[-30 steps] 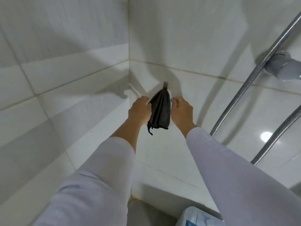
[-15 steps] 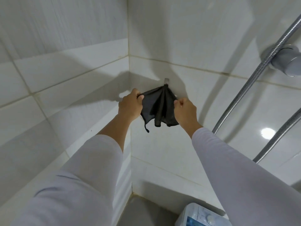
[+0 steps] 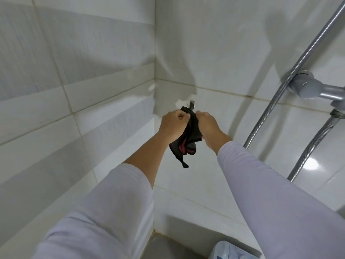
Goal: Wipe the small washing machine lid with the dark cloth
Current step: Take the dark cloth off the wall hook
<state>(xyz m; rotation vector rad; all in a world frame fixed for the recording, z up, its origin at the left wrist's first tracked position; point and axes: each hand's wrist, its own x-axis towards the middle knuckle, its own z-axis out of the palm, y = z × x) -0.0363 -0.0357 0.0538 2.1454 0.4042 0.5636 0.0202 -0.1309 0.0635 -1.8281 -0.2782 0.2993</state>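
Note:
The dark cloth (image 3: 188, 144) hangs bunched at a small metal hook (image 3: 192, 105) on the white tiled wall near the corner. A red patch shows in its folds and a thin string dangles below. My left hand (image 3: 173, 126) grips the cloth's upper left side. My right hand (image 3: 207, 126) pinches its upper right side, just under the hook. Whether the cloth still sits on the hook I cannot tell. Only a corner of the small washing machine (image 3: 229, 251) shows at the bottom edge, white with a bluish panel, far below both hands.
White tiled walls meet in a corner (image 3: 154, 71) just left of the cloth. At the right, two metal shower hoses (image 3: 296, 71) run diagonally past a chrome wall fitting (image 3: 308, 86). A grey floor patch (image 3: 168, 247) lies beside the machine.
My hands have drawn together, gathering the cloth from spread wide into a bunch under the hook. The camera has tilted, so the hook and hands sit lower in view.

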